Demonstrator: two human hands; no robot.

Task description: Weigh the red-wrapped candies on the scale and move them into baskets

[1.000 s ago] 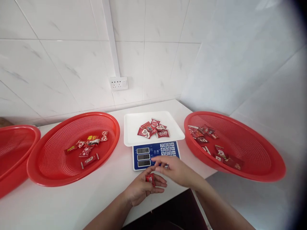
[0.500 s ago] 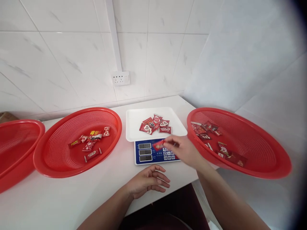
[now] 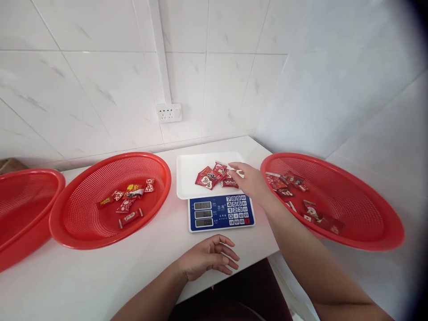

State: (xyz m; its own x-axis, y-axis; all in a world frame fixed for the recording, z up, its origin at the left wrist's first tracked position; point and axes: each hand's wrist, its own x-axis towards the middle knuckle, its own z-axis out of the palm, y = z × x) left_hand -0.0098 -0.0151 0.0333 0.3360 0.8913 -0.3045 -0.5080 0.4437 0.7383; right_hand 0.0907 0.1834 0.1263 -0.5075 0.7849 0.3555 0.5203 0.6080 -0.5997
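My right hand (image 3: 250,179) reaches over the right part of the white weighing tray (image 3: 187,178), its fingers bent round a small red-and-white candy packet (image 3: 239,171), largely covered by them. Beneath and beside the fingertips lies a small pile of red candy packets (image 3: 206,179) with white and black print. The blue keypad panel of the digital scale (image 3: 221,214) faces me below the tray. My left hand (image 3: 211,256) hovers near the table's front edge, empty, with fingers loosely apart.
A red mesh basket (image 3: 63,223) with several wrapped candies stands left of the scale. Another red basket (image 3: 374,236) with candy packets sits to the right, beside my forearm. A third red basket (image 3: 30,214) is cut off at far left. A wall socket (image 3: 169,113) is behind.
My right hand has moved up and away from me, from above the scale's keypad to the packets on the tray, uncovering the keypad. My left hand stays almost where it was.
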